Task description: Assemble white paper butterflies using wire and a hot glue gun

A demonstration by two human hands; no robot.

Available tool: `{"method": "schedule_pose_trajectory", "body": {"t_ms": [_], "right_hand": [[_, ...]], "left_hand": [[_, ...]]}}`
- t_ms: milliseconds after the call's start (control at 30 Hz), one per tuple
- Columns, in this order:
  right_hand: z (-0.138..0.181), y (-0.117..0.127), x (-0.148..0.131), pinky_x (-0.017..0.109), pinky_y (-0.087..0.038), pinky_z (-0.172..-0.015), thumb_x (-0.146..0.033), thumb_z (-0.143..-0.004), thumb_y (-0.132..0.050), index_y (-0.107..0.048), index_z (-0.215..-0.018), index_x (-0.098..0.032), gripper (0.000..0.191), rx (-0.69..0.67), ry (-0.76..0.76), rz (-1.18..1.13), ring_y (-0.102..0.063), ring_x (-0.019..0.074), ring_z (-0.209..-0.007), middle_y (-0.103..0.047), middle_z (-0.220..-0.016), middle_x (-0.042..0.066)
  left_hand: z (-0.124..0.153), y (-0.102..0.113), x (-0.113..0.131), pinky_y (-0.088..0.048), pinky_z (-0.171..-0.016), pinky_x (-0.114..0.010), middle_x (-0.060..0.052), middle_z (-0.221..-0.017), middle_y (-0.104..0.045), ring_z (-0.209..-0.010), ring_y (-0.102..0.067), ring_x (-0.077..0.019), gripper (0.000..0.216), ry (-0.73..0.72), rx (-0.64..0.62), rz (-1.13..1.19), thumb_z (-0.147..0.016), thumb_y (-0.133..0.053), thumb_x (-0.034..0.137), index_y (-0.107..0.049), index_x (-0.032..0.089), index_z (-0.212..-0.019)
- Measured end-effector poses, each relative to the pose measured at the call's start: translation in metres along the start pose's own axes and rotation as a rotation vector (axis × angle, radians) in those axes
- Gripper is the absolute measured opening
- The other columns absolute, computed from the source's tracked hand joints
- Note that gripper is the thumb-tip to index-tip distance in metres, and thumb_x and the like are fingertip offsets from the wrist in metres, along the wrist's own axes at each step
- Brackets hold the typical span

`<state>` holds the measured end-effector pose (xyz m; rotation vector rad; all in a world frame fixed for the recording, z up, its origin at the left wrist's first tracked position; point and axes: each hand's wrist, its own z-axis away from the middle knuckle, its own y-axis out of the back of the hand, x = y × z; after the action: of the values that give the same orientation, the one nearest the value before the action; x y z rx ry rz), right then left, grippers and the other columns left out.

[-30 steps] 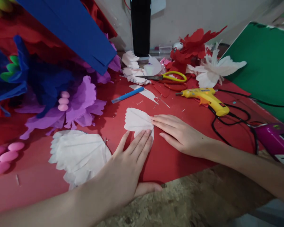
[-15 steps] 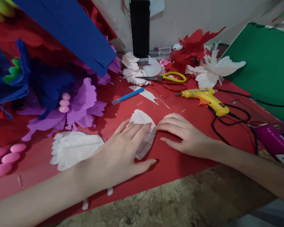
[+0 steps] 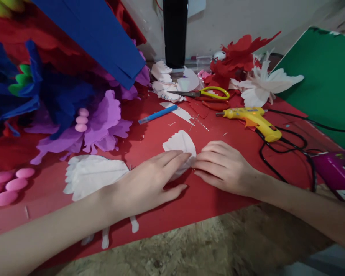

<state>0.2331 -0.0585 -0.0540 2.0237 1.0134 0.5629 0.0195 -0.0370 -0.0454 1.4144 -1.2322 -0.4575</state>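
Note:
A small white scalloped paper petal (image 3: 179, 142) lies on the red sheet (image 3: 218, 199) in the middle of the view. My left hand (image 3: 148, 182) rests flat beside it, fingers stretched out and their tips pressing the petal's lower left part. My right hand (image 3: 225, 165) comes in from the right with its fingers curled, and the fingertips pinch the petal's lower right edge. The fingertips of both hands nearly meet there. A larger white paper petal (image 3: 93, 175) lies to the left, partly under my left forearm.
Behind the hands lie a yellow glue gun (image 3: 254, 119) with black cables (image 3: 286, 151), yellow-handled scissors (image 3: 211, 93) and a blue pen (image 3: 158, 114). Purple and blue paper flowers (image 3: 99, 122) crowd the left. Pink ovals (image 3: 5, 186) lie far left, a green board (image 3: 324, 76) and a purple device (image 3: 333, 168) right.
My left hand slid up and right onto the small petal, which turned and shifted right. My right hand's fingers curled from flat into a pinch at its edge.

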Motion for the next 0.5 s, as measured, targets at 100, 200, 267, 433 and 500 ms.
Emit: {"method": "schedule_pose_trajectory", "body": {"t_ms": [100, 200, 267, 433, 500], "right_hand": [[-0.0017, 0.0012, -0.0034, 0.030, -0.047, -0.070, -0.013, -0.081, -0.056, -0.061, -0.082, -0.012, 0.005, 0.040, 0.019, 0.061, -0.054, 0.0135, -0.075, -0.065, -0.078, 0.002], [-0.0029, 0.0027, -0.0055, 0.028, -0.047, -0.067, -0.011, -0.080, -0.057, -0.060, -0.082, -0.013, 0.004, 0.074, 0.000, 0.060, -0.054, 0.0126, -0.073, -0.065, -0.077, 0.003], [-0.0033, 0.0030, -0.0055, 0.027, -0.047, -0.066, -0.011, -0.080, -0.057, -0.059, -0.082, -0.013, 0.004, 0.093, -0.033, 0.022, -0.054, 0.0123, -0.072, -0.064, -0.077, 0.003], [-0.0012, -0.0011, -0.0003, 0.029, -0.048, -0.069, -0.020, -0.081, -0.057, -0.057, -0.090, -0.012, 0.011, 0.109, -0.163, -0.090, -0.056, 0.0138, -0.079, -0.063, -0.085, 0.007], [0.0003, -0.0033, 0.0018, 0.029, -0.049, -0.072, -0.021, -0.082, -0.056, -0.057, -0.092, -0.012, 0.013, 0.063, -0.186, -0.108, -0.056, 0.0145, -0.082, -0.063, -0.089, 0.007]], "left_hand": [[-0.0030, -0.0006, -0.0008, -0.050, -0.090, -0.026, -0.014, -0.113, -0.062, -0.102, -0.061, -0.0177, 0.036, 0.001, 0.057, 0.017, -0.083, -0.056, 0.018, -0.050, 0.006, -0.116], [-0.0068, 0.0009, -0.0037, -0.053, -0.084, -0.026, -0.010, -0.104, -0.067, -0.094, -0.064, -0.0172, 0.023, -0.032, 0.112, -0.019, -0.084, -0.047, 0.008, -0.059, 0.009, -0.103], [-0.0086, 0.0028, -0.0064, -0.054, -0.083, -0.029, -0.008, -0.101, -0.069, -0.091, -0.066, -0.0175, 0.024, -0.059, 0.093, -0.063, -0.085, -0.043, 0.006, -0.062, 0.010, -0.099], [-0.0084, 0.0051, -0.0079, -0.055, -0.079, -0.033, -0.010, -0.097, -0.069, -0.087, -0.066, -0.0213, 0.017, -0.074, 0.044, -0.152, -0.085, -0.053, 0.015, -0.063, 0.008, -0.096], [-0.0069, 0.0050, -0.0059, -0.055, -0.081, -0.033, -0.011, -0.100, -0.068, -0.090, -0.065, -0.0219, 0.019, -0.060, 0.047, -0.180, -0.083, -0.058, 0.018, -0.062, 0.008, -0.098]]}}
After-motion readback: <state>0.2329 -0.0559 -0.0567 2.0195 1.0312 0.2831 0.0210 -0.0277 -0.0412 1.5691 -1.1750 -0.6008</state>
